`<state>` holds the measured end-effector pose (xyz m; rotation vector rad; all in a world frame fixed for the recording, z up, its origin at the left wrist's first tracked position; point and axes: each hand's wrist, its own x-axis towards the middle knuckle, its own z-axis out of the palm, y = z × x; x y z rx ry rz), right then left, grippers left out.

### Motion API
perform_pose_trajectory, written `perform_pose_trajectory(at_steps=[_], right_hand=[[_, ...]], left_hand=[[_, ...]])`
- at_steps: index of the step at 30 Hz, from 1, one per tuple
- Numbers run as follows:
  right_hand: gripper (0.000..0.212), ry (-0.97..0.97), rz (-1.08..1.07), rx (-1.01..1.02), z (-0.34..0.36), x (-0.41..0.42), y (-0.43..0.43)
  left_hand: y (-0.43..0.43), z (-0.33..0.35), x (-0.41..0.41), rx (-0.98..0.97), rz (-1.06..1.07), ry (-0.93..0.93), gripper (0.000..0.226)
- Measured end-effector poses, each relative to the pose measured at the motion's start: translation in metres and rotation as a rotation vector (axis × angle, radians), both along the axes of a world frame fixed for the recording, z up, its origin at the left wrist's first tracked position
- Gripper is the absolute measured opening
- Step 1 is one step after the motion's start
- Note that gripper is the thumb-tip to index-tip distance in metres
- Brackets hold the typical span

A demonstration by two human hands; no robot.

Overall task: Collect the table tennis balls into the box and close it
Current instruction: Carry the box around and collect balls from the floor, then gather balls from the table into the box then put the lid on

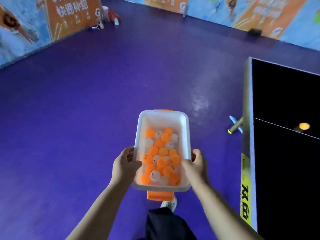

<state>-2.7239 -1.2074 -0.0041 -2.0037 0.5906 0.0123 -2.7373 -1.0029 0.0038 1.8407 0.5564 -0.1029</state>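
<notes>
A translucent white plastic box [163,118] with orange clasps at both ends is held in the air in front of me, with no lid on it. Several orange and white table tennis balls [161,156] lie in it, mostly toward my end. My left hand [125,166] grips the box's left wall, thumb over the rim. On the opposite side, my right hand [194,167] grips the right wall the same way. A single orange ball [304,126] lies on the dark table tennis table [285,153] at the right. No lid is in view.
Purple floor [86,118] stretches ahead and to the left. The table's edge and a leg with a blue foot [236,126] are close on the right. Printed barrier boards [69,18] line the far walls, with small items [110,16] in the corner. My shoe [170,204] shows under the box.
</notes>
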Motion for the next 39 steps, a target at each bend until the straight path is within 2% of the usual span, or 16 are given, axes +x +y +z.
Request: perform_pose_trajectory(at_steps=[6, 10, 13, 16, 19, 26, 29, 34, 39], right_hand=[[0.013, -0.015, -0.145, -0.001, -0.009, 0.094, -0.057], [0.016, -0.017, -0.196, 0.023, 0.006, 0.166, -0.098], [0.025, -0.029, -0.223, 0.004, 0.018, 0.219, -0.133], [0.018, -0.031, -0.278, -0.011, 0.024, 0.264, -0.161], [0.019, 0.002, -0.332, -0.013, 0.022, 0.307, -0.185], [0.021, -0.011, -0.570, -0.002, 0.020, 0.411, -0.248], [0.019, -0.029, -0.692, 0.004, 0.035, 0.451, -0.272], [0.017, -0.056, -0.912, 0.002, 0.048, 0.493, -0.311], [0.010, -0.096, -1.051, 0.092, 0.039, 0.486, -0.349]], left_hand=[[-0.055, -0.001, 0.126, -0.026, -0.183, -0.010, 0.043], [-0.099, 0.012, 0.220, -0.032, -0.250, -0.026, 0.053], [-0.137, 0.017, 0.283, -0.060, -0.294, -0.064, 0.051], [-0.167, 0.020, 0.337, -0.056, -0.345, -0.077, 0.049], [-0.194, 0.021, 0.393, -0.028, -0.411, -0.087, 0.057], [-0.279, 0.025, 0.546, 0.076, -0.731, -0.141, 0.048], [-0.321, 0.038, 0.607, 0.106, -0.855, -0.166, 0.054], [-0.398, 0.055, 0.678, 0.116, -0.989, -0.205, 0.040], [-0.471, 0.046, 0.695, 0.100, -1.071, -0.209, 0.031]])
